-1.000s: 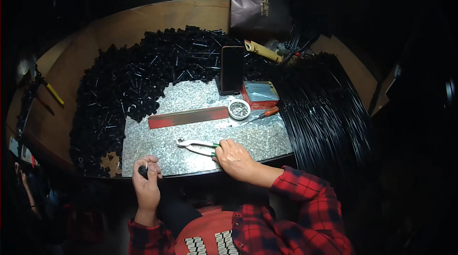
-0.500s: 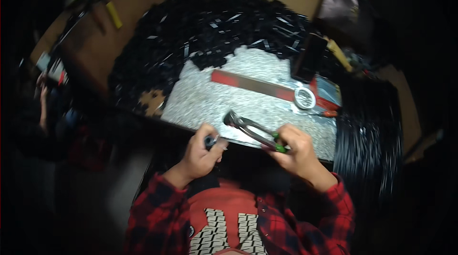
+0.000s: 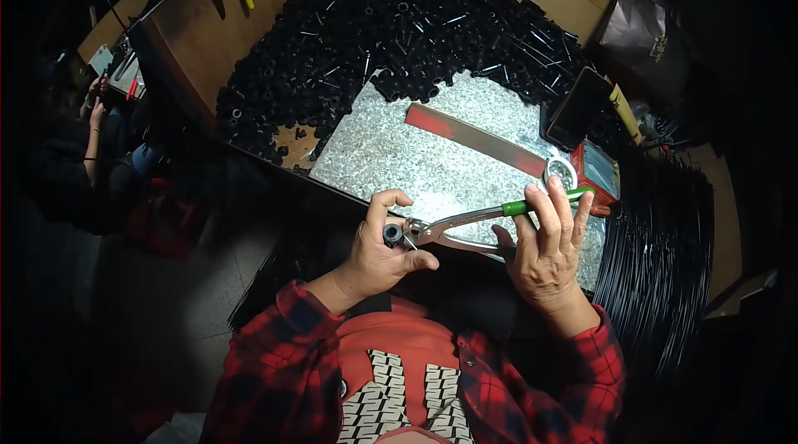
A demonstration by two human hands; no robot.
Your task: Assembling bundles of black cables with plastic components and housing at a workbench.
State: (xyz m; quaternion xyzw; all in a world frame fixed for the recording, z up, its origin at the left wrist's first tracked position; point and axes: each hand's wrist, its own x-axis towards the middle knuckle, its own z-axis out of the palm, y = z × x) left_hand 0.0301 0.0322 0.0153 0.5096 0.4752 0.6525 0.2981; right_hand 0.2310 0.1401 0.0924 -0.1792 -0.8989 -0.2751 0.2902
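Note:
My left hand (image 3: 366,261) is closed around a small black tubular part (image 3: 391,235), its round end facing up, with the thumb and forefinger stretched out past it. Against that part, where a thin light sliver shows, sit the jaws of the end-cutting pincers (image 3: 472,217). My right hand (image 3: 544,273) holds these pincers by their green-sleeved handles, which are spread apart. Its fingers are stretched over the upper handle, while the lower grip is mostly hidden behind the hand. Both hands are over the near edge of a speckled grey metal sheet (image 3: 366,145).
Behind the sheet rises a heap of black parts (image 3: 349,45). A red-and-grey bar (image 3: 478,140), a tape roll (image 3: 559,171), a red box (image 3: 598,171) and a phone (image 3: 579,107) lie rightward. Black rods (image 3: 657,253) hang at right. Another person's arm (image 3: 93,132) shows far left.
The pincers have swung round so that their jaws meet the part in my left hand. Their handles have spread wider, and my right-hand fingers have stretched out. The view has shifted.

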